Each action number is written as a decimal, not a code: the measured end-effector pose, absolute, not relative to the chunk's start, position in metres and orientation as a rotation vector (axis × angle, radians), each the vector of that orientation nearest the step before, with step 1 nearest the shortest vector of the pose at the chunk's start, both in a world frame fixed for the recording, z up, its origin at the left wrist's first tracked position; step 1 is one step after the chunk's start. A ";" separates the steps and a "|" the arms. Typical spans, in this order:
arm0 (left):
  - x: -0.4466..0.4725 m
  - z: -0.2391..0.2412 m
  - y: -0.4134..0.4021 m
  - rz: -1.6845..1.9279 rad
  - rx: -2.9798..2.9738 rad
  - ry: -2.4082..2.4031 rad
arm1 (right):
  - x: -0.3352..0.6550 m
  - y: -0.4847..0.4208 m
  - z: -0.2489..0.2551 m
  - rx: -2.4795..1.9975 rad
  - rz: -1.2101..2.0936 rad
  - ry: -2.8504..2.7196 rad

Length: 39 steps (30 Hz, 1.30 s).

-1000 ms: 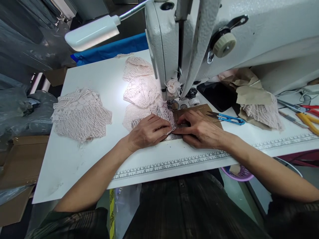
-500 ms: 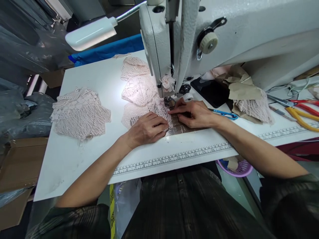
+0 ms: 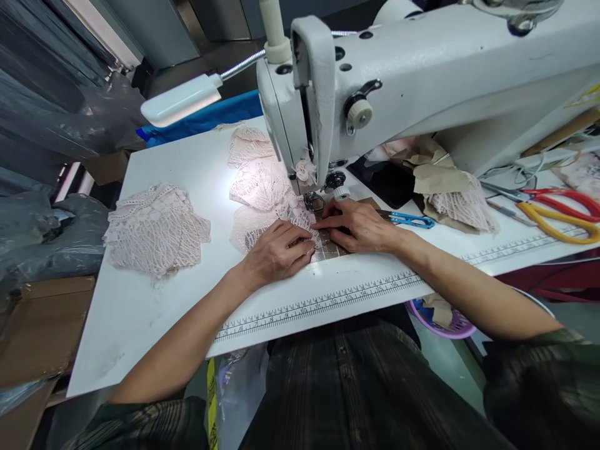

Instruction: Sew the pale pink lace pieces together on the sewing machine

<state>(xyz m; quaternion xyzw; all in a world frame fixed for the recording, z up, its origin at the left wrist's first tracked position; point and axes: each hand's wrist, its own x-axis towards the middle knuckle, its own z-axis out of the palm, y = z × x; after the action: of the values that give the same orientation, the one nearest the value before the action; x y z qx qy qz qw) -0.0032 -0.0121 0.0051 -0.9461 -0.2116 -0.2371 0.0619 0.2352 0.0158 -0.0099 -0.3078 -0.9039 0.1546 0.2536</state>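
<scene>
Pale pink lace fabric [image 3: 262, 184] lies in a gathered strip under the head of a white sewing machine [image 3: 328, 119], reaching the presser foot [image 3: 315, 201]. My left hand [image 3: 281, 250] rests on its near end, fingers bent and together, the fingertips gripping the lace edge. Just right of the presser foot, my right hand [image 3: 363, 226] pinches the edge of the same lace between thumb and index finger. The needle point is too small to make out. Blue thread snips [image 3: 411, 219] lie beside my right wrist.
A stack of lace pieces [image 3: 157, 228] sits on the left of the white table [image 3: 150, 325]. A dark phone [image 3: 387, 181], paper-wrapped lace [image 3: 462, 203] and scissors with red and yellow handles [image 3: 557, 215] lie right. A lamp [image 3: 180, 100] lights the lace; a purple basket [image 3: 462, 328] stands below.
The camera view has shifted, showing more of the machine's top. Both hands stay at the lace by the presser foot, with little visible movement.
</scene>
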 end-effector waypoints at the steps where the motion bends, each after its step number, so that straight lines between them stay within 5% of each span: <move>1: -0.003 0.005 -0.013 -0.718 -2.872 -0.649 | 0.235 0.016 -0.010 -0.814 0.414 -2.460; 39: -0.002 -0.001 -0.006 -0.799 -2.812 -0.937 | 0.226 0.013 0.000 -1.107 0.191 -2.544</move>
<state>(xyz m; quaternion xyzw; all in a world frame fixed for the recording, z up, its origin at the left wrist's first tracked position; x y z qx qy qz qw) -0.0021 -0.0060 -0.0012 -0.9155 -0.3050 -0.2600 0.0358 0.2263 0.0130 -0.0001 -0.3916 -0.8999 0.0677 0.1794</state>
